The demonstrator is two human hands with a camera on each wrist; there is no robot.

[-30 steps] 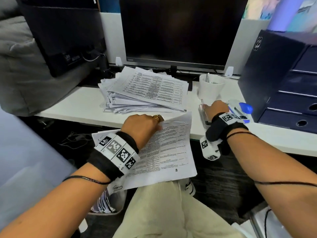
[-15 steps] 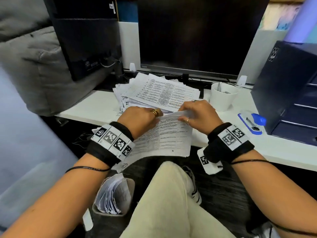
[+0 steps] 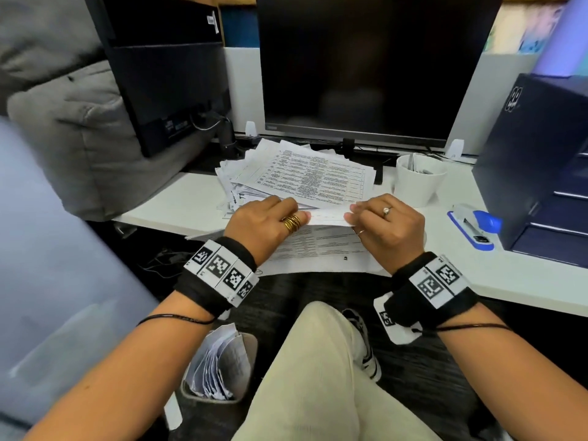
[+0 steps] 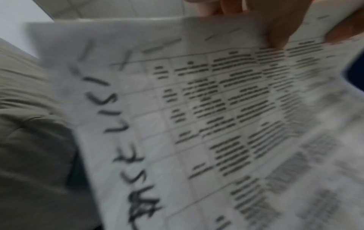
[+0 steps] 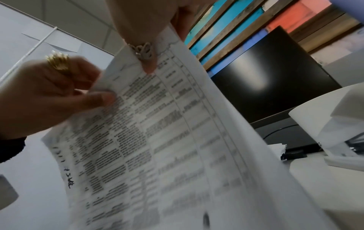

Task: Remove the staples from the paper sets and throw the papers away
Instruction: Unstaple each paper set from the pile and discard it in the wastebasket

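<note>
Head view shows my left hand (image 3: 265, 224) and right hand (image 3: 386, 222) each pinching the paper set (image 3: 321, 246) before the monitor (image 3: 366, 68); I'd peel apart slowly.

Ahead of me a dark monitor (image 3: 359, 65) stands at the far edge of the white surface (image 3: 515, 275). To its right I see a white cup (image 3: 419, 183), then a blue and white stapler (image 3: 474, 225) lying just beside a dark blue drawer unit (image 3: 541, 160). Far left, a second black monitor (image 3: 165, 74) shows its back, with a grey cushion (image 3: 79, 148) behind it.
</note>
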